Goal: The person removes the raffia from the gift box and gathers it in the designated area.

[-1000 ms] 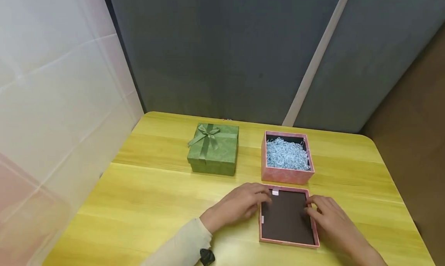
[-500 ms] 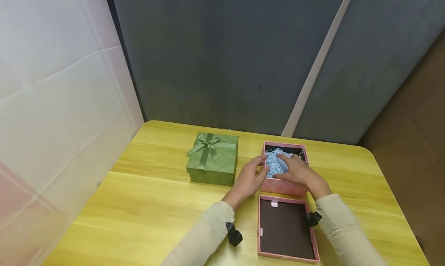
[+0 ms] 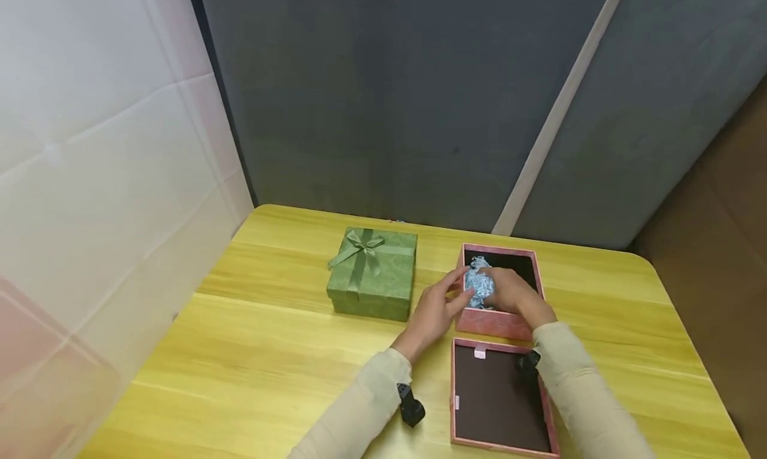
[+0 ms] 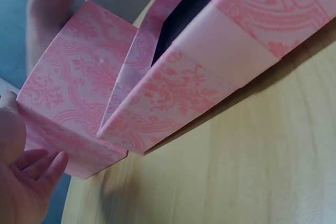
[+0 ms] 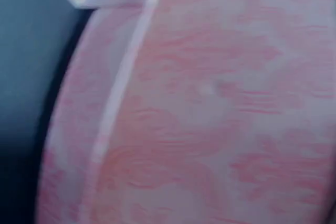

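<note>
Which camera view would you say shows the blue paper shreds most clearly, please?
The head view: the blue paper shreds sit bunched inside the open pink box, under the right hand. The left wrist view shows only the box's outer wall and its lid; the right wrist view is a pink blur. Neither shows shreds.

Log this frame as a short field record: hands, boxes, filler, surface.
left hand: fingers straight, touching the left wall of the pink box
right hand: inside the pink box, gripping the blue paper shred, bunched at the box's left side
pink box: open, dark interior visible at the back
pink lid: lying inside-up on the table, nearer the person than the box
green box: closed, ribbon bow on top, left of the pink box, untouched
table: yellow wood
</note>
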